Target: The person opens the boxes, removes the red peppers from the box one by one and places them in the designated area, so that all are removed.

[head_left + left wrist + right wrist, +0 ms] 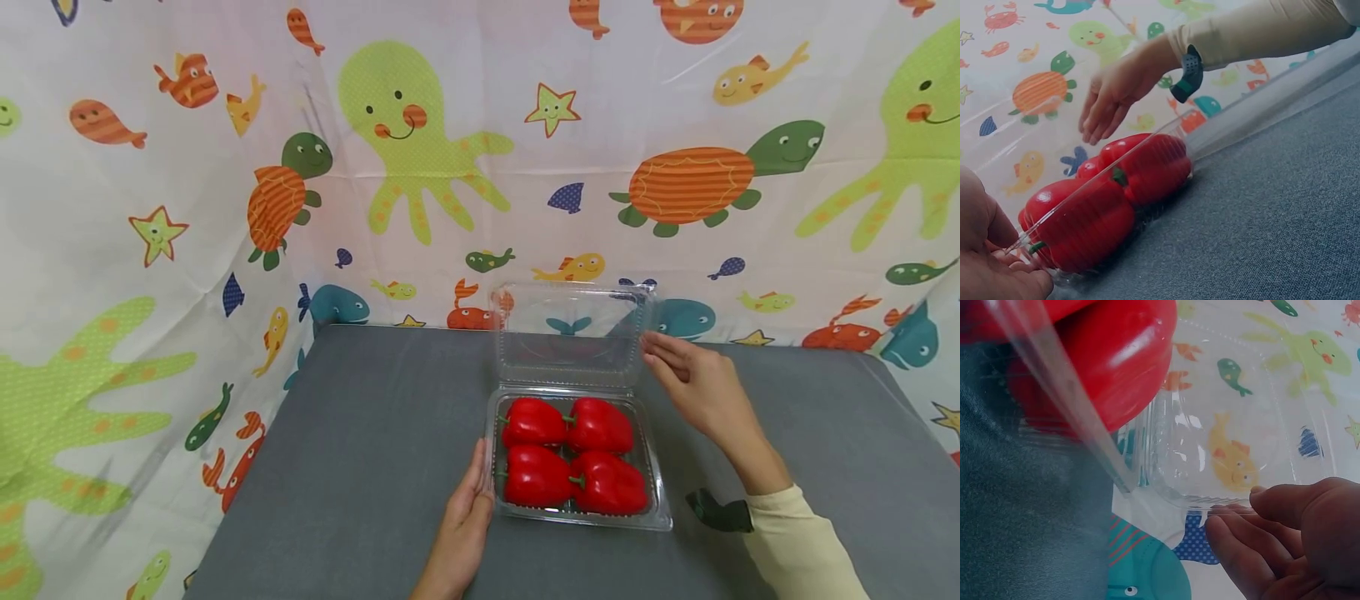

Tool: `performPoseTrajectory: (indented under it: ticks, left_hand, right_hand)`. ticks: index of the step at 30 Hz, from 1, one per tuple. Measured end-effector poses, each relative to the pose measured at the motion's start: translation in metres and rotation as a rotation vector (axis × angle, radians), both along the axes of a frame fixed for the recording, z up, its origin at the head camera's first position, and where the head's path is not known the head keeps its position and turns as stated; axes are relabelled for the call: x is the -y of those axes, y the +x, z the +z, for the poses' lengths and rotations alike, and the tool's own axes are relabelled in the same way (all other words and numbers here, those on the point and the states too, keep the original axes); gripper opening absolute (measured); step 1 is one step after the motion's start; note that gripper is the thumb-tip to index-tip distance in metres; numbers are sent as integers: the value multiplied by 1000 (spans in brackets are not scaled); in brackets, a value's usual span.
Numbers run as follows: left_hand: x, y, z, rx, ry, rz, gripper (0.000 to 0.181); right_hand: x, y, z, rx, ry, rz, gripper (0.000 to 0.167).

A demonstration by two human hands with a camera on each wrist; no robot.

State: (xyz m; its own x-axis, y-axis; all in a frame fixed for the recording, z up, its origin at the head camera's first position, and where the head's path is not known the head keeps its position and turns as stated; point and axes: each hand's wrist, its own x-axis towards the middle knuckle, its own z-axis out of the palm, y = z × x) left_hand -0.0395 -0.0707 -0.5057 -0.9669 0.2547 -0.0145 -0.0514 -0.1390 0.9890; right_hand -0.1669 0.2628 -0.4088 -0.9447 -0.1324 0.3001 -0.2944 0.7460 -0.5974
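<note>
A clear plastic clamshell container (588,518) lies on the grey table with its lid (570,358) raised behind it. Several red bell peppers (538,477) with green stems sit in two rows in its base. At the base's left side, my left hand (465,521) grips the rim; the left wrist view has its thumb and fingers (1019,269) at the corner of the plastic. My right hand (697,379) pinches the lid's right edge, thumb (1285,503) on one face and fingers on the other. Parts of the peppers nearest the back are hidden in the left wrist view.
Grey cloth covers the table (390,450). A white curtain (480,125) printed with sea animals hangs along the back and sides. A dark strap (720,511) sits at the right wrist, by the cream sleeve (802,542).
</note>
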Motion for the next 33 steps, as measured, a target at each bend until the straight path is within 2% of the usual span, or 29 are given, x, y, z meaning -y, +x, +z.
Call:
performPoseTrajectory:
  ticks: [8, 15, 22, 33]
  left_hand:
    - [-1, 0, 2, 6, 0, 17, 63]
    - [-1, -1, 2, -1, 15, 15, 63]
    - [-1, 0, 0, 6, 11, 10, 64]
    - [-1, -2, -1, -19, 29, 0, 63]
  right_hand:
    - [-4, -7, -4, 47, 6, 33, 49]
    - [-7, -13, -8, 120, 28, 77, 52]
    - [-8, -17, -13, 186, 28, 88, 56]
    - [-10, -23, -21, 268, 37, 109, 57]
